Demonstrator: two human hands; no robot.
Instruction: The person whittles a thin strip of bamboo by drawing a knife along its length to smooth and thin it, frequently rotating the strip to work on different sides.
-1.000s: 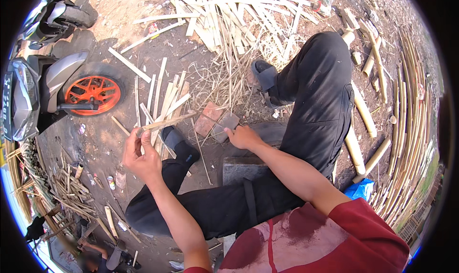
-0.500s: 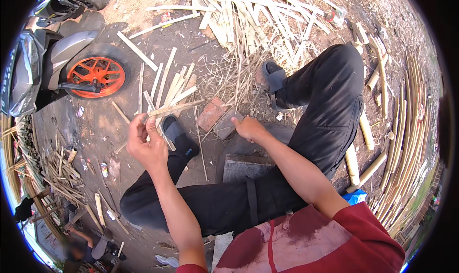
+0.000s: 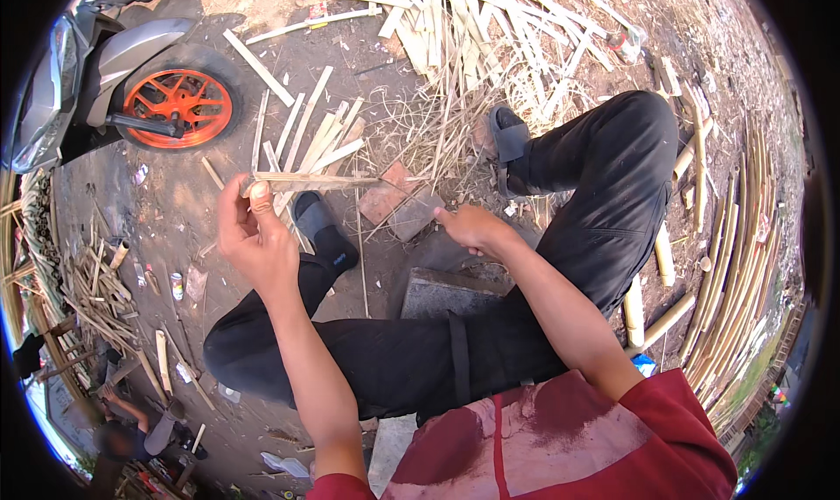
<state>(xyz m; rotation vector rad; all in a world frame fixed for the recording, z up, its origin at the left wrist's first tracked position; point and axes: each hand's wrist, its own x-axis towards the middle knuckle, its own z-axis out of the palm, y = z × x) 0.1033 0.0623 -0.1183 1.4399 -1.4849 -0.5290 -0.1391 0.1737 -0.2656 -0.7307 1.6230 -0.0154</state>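
Left hand (image 3: 260,242) pinches one strip (image 3: 319,182) — right hand (image 3: 477,229) curls, can't tell around what. Split strips (image 3: 322,139) beyond; poles (image 3: 662,323) rightward of both look unsplit.

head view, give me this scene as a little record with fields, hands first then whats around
left hand: pinching one end of a bamboo strip between thumb and fingers
right hand: closed, seemingly on a thin dark tool; exact kind unclear
strip: held roughly level, free end pointing right
below hands: reddish brick beside a grey brick
ahead: heap of split bamboo strips
right side: long bamboo poles
upper left: motorcycle with orange wheel rim
lower left: another person, partly visible
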